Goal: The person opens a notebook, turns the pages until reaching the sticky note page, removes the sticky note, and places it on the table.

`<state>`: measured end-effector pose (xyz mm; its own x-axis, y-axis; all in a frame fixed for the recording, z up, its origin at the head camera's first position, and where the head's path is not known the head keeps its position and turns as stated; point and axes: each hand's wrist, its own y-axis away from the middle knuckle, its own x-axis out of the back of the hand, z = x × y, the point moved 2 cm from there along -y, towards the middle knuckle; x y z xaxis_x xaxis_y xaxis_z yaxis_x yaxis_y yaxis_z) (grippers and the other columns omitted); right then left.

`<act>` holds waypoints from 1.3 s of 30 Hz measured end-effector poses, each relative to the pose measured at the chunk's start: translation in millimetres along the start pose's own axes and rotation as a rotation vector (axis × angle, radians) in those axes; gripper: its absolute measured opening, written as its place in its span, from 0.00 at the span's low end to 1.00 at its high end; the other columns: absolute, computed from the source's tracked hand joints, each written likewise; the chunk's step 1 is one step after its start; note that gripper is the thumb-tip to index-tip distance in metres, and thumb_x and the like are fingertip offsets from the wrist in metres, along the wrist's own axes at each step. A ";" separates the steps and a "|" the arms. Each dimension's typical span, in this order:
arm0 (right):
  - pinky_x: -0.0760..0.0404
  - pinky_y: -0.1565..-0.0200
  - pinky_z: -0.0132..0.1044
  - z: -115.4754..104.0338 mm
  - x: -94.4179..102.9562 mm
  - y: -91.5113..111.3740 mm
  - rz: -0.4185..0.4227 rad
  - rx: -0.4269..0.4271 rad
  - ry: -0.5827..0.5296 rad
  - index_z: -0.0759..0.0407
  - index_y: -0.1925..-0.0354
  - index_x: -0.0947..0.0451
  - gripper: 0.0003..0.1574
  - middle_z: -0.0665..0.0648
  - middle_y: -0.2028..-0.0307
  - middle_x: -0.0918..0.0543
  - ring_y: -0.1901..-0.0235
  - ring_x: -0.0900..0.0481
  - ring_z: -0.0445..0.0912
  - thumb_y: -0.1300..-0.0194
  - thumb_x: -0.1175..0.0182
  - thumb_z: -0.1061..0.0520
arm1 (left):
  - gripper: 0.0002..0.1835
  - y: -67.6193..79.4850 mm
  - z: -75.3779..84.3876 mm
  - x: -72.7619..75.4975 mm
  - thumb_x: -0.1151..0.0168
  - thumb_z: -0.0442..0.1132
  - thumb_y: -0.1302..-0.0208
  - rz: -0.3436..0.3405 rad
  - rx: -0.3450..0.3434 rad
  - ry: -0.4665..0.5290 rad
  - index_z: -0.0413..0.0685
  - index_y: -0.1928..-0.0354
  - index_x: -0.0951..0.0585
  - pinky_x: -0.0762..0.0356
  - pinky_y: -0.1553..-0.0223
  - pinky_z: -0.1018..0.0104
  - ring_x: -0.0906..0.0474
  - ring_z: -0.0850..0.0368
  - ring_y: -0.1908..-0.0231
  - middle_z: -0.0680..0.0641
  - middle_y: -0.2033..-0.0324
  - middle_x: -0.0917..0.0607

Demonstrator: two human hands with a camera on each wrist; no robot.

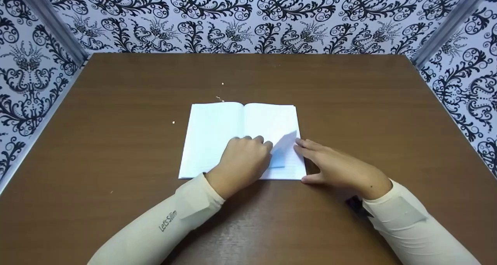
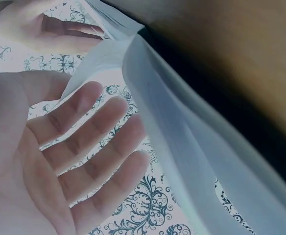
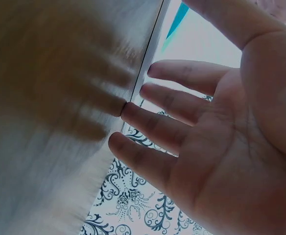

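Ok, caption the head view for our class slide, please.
Left hand over an open notebook, right hand at its right edge.

There is lots of room for me on the table (image 1: 116,140), to the left of the open notebook (image 1: 213,133) and behind it, up to the patterned wall (image 1: 252,20). Between my left hand (image 1: 246,162) and right hand (image 1: 334,164), a raised bit of paper (image 1: 285,142) blocks the way. A dark thing (image 1: 355,206) (partly hidden by my sleeve (image 1: 404,214)) sits near my right wrist. Between my arms, the front is open.
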<state>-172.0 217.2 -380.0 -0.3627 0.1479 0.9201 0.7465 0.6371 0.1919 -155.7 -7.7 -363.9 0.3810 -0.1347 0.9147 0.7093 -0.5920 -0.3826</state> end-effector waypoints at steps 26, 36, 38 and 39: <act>0.38 0.30 0.57 -0.5 -0.4 -1.8 0.007 0.022 0.051 0.70 0.29 0.38 0.48 0.69 0.26 0.39 0.26 0.41 0.64 0.38 0.31 0.49 | 0.11 -2.4 -3.7 24.8 0.37 0.44 0.34 0.134 0.088 0.088 0.49 0.73 0.17 0.25 0.84 0.61 0.23 0.57 0.84 0.51 0.82 0.18; 0.37 0.30 0.57 -1.1 -0.4 -1.2 0.018 0.025 0.048 0.69 0.29 0.37 0.48 0.68 0.26 0.38 0.27 0.40 0.64 0.38 0.31 0.49 | 0.11 -1.1 -10.5 36.5 0.37 0.43 0.35 0.211 0.114 0.089 0.48 0.75 0.18 0.28 0.86 0.61 0.26 0.58 0.86 0.51 0.84 0.19; 0.37 0.30 0.57 -1.3 -0.5 -1.0 0.021 0.025 0.047 0.69 0.29 0.37 0.48 0.68 0.26 0.38 0.27 0.40 0.63 0.38 0.30 0.49 | 0.12 -1.3 -12.8 39.0 0.37 0.43 0.35 0.227 0.125 0.084 0.49 0.76 0.19 0.28 0.86 0.60 0.26 0.57 0.86 0.51 0.84 0.20; 0.38 0.29 0.57 -1.1 -0.8 -1.1 0.020 0.021 0.044 0.69 0.29 0.37 0.48 0.68 0.26 0.38 0.26 0.40 0.63 0.38 0.30 0.49 | 0.12 -1.3 -14.0 40.4 0.37 0.43 0.35 0.235 0.128 0.083 0.49 0.77 0.19 0.28 0.86 0.60 0.26 0.57 0.86 0.51 0.84 0.20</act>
<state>-171.8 215.6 -380.5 -0.3224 0.1278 0.9379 0.7413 0.6502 0.1662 -149.6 -23.5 -324.7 0.4976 -0.3239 0.8047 0.6788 -0.4322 -0.5937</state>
